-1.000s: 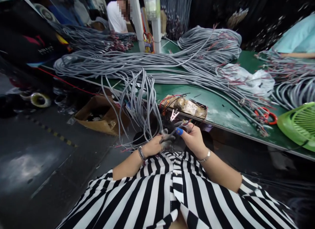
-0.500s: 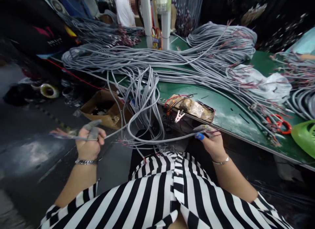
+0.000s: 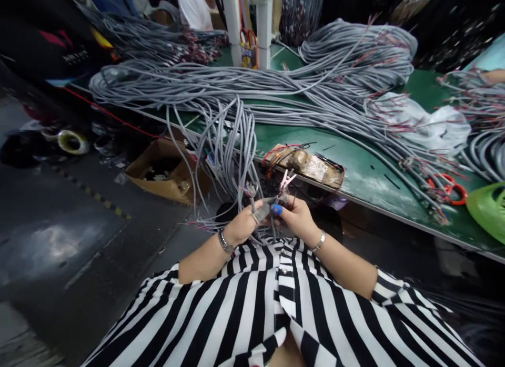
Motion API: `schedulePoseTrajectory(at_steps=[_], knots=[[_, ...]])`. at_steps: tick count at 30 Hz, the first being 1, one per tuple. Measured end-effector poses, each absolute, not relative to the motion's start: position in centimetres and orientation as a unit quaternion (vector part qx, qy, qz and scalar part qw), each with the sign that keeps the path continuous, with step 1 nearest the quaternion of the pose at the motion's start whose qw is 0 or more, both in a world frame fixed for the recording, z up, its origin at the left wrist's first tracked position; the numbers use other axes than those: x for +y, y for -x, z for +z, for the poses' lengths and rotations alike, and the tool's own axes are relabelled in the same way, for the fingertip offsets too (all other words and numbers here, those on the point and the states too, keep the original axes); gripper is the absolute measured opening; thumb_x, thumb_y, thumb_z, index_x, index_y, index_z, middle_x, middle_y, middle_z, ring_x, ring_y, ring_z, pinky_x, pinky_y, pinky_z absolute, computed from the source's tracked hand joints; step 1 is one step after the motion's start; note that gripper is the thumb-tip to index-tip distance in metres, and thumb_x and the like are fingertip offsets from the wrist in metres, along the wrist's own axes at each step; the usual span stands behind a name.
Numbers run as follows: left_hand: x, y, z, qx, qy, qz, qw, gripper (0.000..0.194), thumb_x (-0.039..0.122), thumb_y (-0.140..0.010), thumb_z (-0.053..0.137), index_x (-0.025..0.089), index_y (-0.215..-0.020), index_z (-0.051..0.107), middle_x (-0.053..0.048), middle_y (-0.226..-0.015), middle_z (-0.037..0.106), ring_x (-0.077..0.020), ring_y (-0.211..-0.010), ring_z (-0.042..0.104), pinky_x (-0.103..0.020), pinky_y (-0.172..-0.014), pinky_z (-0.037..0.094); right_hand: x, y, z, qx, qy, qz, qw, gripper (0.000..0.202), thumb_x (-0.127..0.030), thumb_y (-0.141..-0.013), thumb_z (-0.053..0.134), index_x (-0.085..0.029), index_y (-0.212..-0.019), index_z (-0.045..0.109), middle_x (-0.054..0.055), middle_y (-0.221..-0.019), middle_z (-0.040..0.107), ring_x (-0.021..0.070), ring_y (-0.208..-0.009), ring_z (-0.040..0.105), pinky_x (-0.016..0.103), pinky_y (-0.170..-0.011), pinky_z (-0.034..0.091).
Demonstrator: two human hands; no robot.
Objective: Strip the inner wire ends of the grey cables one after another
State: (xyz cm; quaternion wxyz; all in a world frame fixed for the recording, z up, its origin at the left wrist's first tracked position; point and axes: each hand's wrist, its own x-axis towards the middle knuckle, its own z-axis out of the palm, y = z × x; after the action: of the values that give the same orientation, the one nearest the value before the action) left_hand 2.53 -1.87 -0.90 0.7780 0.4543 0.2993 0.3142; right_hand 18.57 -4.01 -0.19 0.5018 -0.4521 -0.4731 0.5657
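My left hand (image 3: 245, 221) and my right hand (image 3: 292, 213) are together in front of my body, below the bench edge. Grey coverings wrap some fingers, and a blue one sits on my right thumb. The left hand is closed on a grey cable (image 3: 253, 203), whose frayed end of thin wires points up. My right hand is closed around a cable end too, its thin wires close to a pink clip (image 3: 285, 182) on the bench edge. Loops of grey cable (image 3: 240, 146) hang over the edge just beyond my hands.
Long bundles of grey cable (image 3: 189, 85) lie across the green bench (image 3: 357, 170). A taped wooden block (image 3: 315, 168) sits at its edge. Red-handled scissors (image 3: 450, 191) and a green plastic object (image 3: 487, 214) are at right. An open cardboard box (image 3: 158, 185) stands below left. A person in white (image 3: 193, 9) is behind.
My hands were wide apart, stretching the cable between them. Both have come inward and now meet in front of me, bringing the cable's two ends close together.
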Motion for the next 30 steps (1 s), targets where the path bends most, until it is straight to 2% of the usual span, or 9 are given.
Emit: schedulePoseTrajectory(at_steps=[3,6,9,13,18,21,23,25,30], knots=[[-1.9,-2.5,-1.4,0.36,-0.466,0.324,0.741,0.047,0.054,-0.081,0.063,0.016,-0.109,0.059,0.006,-0.052,0.05,-0.0063,-0.041,0.045,-0.018,-0.043,0.039,-3.9,-18.2,-0.5,-0.447,0.443,0.588,0.508,0.034,-0.048,-0.068,0.077,-0.019,-0.074,0.059,-0.002,-0.061,0.059,0.0114,-0.054,0.053,0.025,-0.054,0.048],[-2.1,-2.4,-1.9,0.417,-0.499,0.342,0.678,0.036,0.051,-0.083,0.061,0.016,-0.094,0.061,0.009,-0.046,0.038,-0.0039,-0.036,0.029,-0.016,-0.039,0.026,-3.7,-18.0,-0.9,-0.414,0.447,0.592,0.528,0.038,-0.043,-0.062,0.081,-0.02,-0.081,0.059,-0.003,-0.067,0.061,0.0107,-0.059,0.054,0.023,-0.057,0.047],[-2.3,-2.4,-1.9,0.44,-0.533,0.353,0.631,0.031,0.048,-0.08,0.065,0.017,-0.08,0.061,0.008,-0.045,0.04,-0.0061,-0.041,0.035,-0.019,-0.044,0.031,-3.5,-18.1,-1.0,-0.388,0.447,0.597,0.541,0.047,-0.037,-0.057,0.085,-0.022,-0.092,0.057,-0.004,-0.071,0.061,0.0104,-0.06,0.054,0.022,-0.057,0.047],[-2.5,-2.4,-1.2,0.443,-0.569,0.37,0.586,0.035,0.048,-0.078,0.068,0.017,-0.066,0.055,0.006,-0.045,0.042,-0.0067,-0.043,0.037,-0.02,-0.045,0.033,-3.4,-18.3,-0.8,-0.413,0.472,0.55,0.551,0.035,-0.035,-0.059,0.083,-0.02,-0.08,0.059,-0.002,-0.072,0.061,0.0118,-0.064,0.056,0.025,-0.065,0.049],[-2.5,-2.4,-1.0,0.44,-0.554,0.349,0.614,0.041,0.056,-0.083,0.058,0.016,-0.075,0.053,0.004,-0.053,0.053,-0.0056,-0.038,0.045,-0.018,-0.04,0.034,-3.6,-18.5,-0.3,-0.414,0.459,0.558,0.555,0.028,-0.037,-0.064,0.08,-0.019,-0.075,0.062,-0.001,-0.068,0.063,0.0128,-0.064,0.058,0.027,-0.065,0.049],[-2.4,-2.5,-1.5,0.401,-0.513,0.345,0.676,0.043,0.058,-0.083,0.058,0.016,-0.087,0.054,0.002,-0.06,0.06,-0.0066,-0.038,0.051,-0.017,-0.038,0.037,-3.7,-18.7,0.0,-0.344,0.419,0.648,0.535,0.031,-0.038,-0.066,0.078,-0.018,-0.082,0.061,-0.001,-0.067,0.064,0.0056,-0.045,0.043,0.02,-0.043,0.036],[-2.4,-2.5,-1.9,0.376,-0.469,0.368,0.71,0.041,0.056,-0.081,0.062,0.016,-0.086,0.052,0.005,-0.054,0.055,-0.0035,-0.032,0.041,-0.014,-0.033,0.029,-3.4,-18.7,0.2,-0.282,0.394,0.719,0.498,0.029,-0.034,-0.065,0.077,-0.018,-0.08,0.058,-0.003,-0.063,0.062,0.0015,-0.037,0.024,0.017,-0.035,0.018],[-2.4,-2.4,-2.1,0.346,-0.422,0.386,0.744,0.038,0.051,-0.079,0.066,0.017,-0.082,0.052,0.009,-0.046,0.046,-0.0012,-0.028,0.028,-0.013,-0.031,0.019,-3.1,-18.7,0.0,-0.235,0.383,0.772,0.45,0.026,-0.029,-0.063,0.074,-0.018,-0.073,0.052,-0.006,-0.055,0.056,0.0006,-0.036,0.014,0.017,-0.035,0.007],[-1.9,-1.7,-1.8,0.276,-0.342,0.412,0.798,0.031,0.043,-0.075,0.072,0.016,-0.079,0.056,0.01,-0.042,0.036,-0.001,-0.029,0.022,-0.014,-0.032,0.019,-3.1,-18.3,-1.9,-0.242,0.489,0.739,0.396,0.021,-0.031,-0.072,0.059,-0.021,-0.066,0.041,-0.008,-0.047,0.044,0.0032,-0.036,0.014,0.018,-0.036,0.007]])
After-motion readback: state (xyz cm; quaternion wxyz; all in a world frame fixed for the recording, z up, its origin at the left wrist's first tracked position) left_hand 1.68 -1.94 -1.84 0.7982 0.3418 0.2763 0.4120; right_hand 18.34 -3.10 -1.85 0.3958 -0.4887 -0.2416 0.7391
